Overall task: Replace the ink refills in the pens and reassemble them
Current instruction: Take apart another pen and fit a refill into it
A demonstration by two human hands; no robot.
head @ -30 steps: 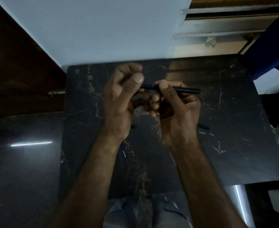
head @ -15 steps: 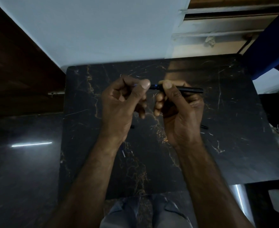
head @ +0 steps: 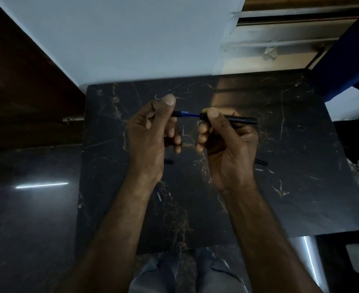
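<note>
My right hand (head: 225,142) grips a black pen barrel (head: 240,119) that lies level and points right, above the black marble table (head: 301,187). My left hand (head: 151,132) pinches the pen's black tip piece (head: 176,113) between thumb and fingers. A blue ink refill (head: 192,114) spans the short gap between tip piece and barrel; its far end is hidden inside the barrel. Small dark pen parts lie on the table: one (head: 168,161) below my left hand, another (head: 261,162) just right of my right hand.
A thin pale refill piece (head: 159,196) lies beside my left wrist. A short pale bit (head: 259,170) rests near the right dark part. The table's front edge is close to my lap. A pale wall stands beyond the far edge, dark wood at left.
My hands have drawn apart. The left hand moved left with the tip piece, and the blue refill now shows between it and the barrel.
</note>
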